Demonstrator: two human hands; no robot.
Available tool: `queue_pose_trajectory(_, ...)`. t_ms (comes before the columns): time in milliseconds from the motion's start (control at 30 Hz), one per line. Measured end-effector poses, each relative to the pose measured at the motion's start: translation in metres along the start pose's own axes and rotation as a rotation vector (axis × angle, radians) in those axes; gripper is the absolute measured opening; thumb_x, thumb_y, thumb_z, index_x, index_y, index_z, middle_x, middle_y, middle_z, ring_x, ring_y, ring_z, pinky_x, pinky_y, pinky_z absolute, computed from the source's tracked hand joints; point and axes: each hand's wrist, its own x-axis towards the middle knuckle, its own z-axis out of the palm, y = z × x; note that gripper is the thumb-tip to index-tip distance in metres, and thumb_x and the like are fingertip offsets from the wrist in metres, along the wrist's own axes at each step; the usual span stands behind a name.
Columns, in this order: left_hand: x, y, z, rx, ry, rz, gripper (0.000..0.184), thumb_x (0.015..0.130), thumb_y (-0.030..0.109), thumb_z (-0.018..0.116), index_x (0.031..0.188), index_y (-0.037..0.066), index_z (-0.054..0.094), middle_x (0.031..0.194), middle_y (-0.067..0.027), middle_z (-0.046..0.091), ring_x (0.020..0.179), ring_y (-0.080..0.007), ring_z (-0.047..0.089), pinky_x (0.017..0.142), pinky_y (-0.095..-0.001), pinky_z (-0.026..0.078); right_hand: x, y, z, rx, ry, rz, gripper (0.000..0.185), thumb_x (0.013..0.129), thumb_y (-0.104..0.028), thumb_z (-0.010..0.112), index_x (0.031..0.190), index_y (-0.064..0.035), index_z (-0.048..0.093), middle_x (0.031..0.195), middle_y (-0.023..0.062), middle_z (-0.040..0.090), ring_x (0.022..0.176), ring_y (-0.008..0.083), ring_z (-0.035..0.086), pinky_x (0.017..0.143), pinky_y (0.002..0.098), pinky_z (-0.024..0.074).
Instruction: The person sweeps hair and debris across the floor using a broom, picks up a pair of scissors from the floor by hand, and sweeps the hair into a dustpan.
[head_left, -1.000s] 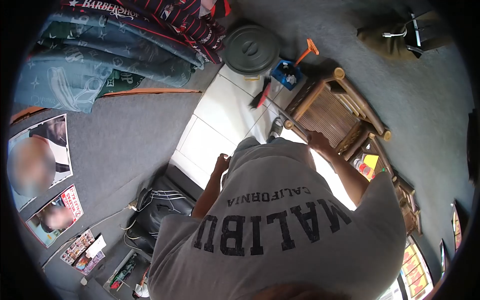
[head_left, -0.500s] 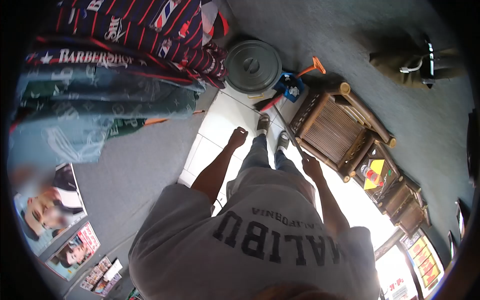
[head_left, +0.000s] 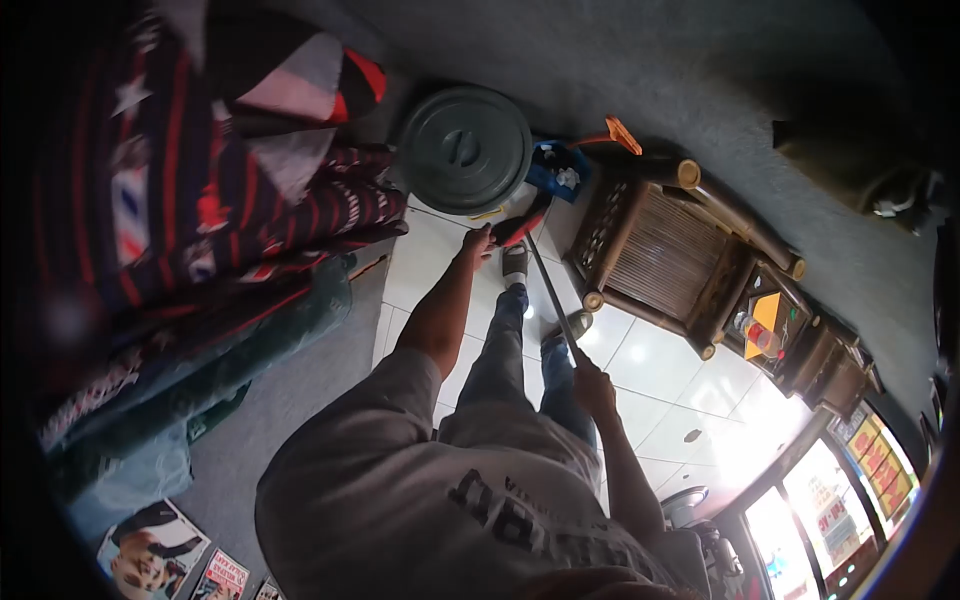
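A broom with a red head [head_left: 518, 226] is held by its long grey handle, which slants down to my right hand [head_left: 594, 388], closed around it. My left hand [head_left: 480, 243] is stretched forward close to the broom head, its fingers curled; whether it touches anything is too small to tell. Beyond it stands a round lidded dark green bin [head_left: 463, 150]. A blue dustpan [head_left: 556, 170] with crumpled white bits in it and an orange handle [head_left: 622, 134] sits right beside the bin.
A bamboo chair [head_left: 668, 258] stands at the right, with a small table behind it bearing a bottle [head_left: 758, 335]. Striped barbershop capes [head_left: 150, 200] hang at the left. White tiles [head_left: 645, 355] cover the floor, and glass doors [head_left: 820, 500] are at the lower right.
My left hand has moved forward towards the bin and broom head. My right hand still grips the handle. The view has shifted, bringing the hanging capes closer and showing more floor at the right.
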Motion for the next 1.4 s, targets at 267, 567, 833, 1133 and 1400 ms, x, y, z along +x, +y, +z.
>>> queue_pose_trajectory(267, 0.129, -0.024, 0.009, -0.762, -0.137, -0.17, 0.064, 0.083, 0.051, 0.063, 0.124, 0.006, 0.043, 0.113, -0.016, 0.057, 0.104, -0.0353, 0.055, 0.093, -0.0511, 0.047, 0.013, 0.036, 0.019, 0.164, -0.179, 0.173, 0.05, 0.084, -0.008, 0.045, 0.134, -0.0108, 0.04, 0.121, 0.0266, 0.054, 0.096, 0.0462, 0.058, 0.082, 0.0513, 0.0487)
queue_pose_trajectory(567, 0.193, 0.001, 0.016, -1.153, -0.562, 0.204, 0.064, 0.076, 0.045, 0.065, 0.129, 0.015, 0.047, 0.134, -0.0077, 0.047, 0.119, -0.0318, 0.046, 0.098, -0.0512, 0.037, -0.058, 0.065, 0.037, 0.324, -0.12, 0.192, 0.046, 0.09, -0.015, 0.051, 0.136, -0.0112, 0.045, 0.078, 0.0179, 0.066, 0.063, 0.026, 0.062, 0.062, 0.0378, 0.0479)
queue_pose_trajectory(833, 0.194, -0.026, -0.019, -1.101, 0.064, 0.24, 0.044, 0.085, 0.019, 0.064, 0.125, 0.01, 0.049, 0.118, -0.0059, 0.051, 0.106, -0.0214, 0.053, 0.084, -0.0446, 0.052, -0.028, 0.065, 0.038, 0.4, -0.083, 0.206, 0.045, 0.091, -0.015, 0.049, 0.134, -0.0006, 0.046, 0.054, 0.0096, 0.049, 0.048, 0.0132, 0.045, 0.047, 0.0317, 0.0381)
queue_pose_trajectory(1133, 0.168, -0.077, -0.141, -0.937, 0.193, 0.054, 0.012, 0.085, 0.018, 0.066, 0.092, 0.011, 0.059, 0.082, -0.0021, 0.056, 0.074, -0.016, 0.052, 0.084, -0.0418, 0.052, -0.027, 0.049, 0.071, 0.262, 0.026, 0.038, 0.043, 0.091, -0.011, 0.05, 0.133, -0.0008, 0.047, 0.053, 0.0104, 0.047, 0.044, 0.0125, 0.043, 0.044, 0.0302, 0.0372)
queue_pose_trajectory(1400, 0.126, -0.168, -0.159, -0.919, 0.341, -0.088, 0.028, 0.081, 0.026, 0.074, 0.1, 0.015, 0.057, 0.093, -0.0008, 0.056, 0.09, -0.0201, 0.055, 0.089, -0.0487, 0.051, -0.058, 0.078, 0.028, 1.098, -0.117, 0.418, 0.052, 0.088, -0.003, 0.05, 0.139, -0.0056, 0.042, 0.055, -0.0053, 0.047, 0.038, 0.0019, 0.038, 0.033, 0.02, 0.0295)
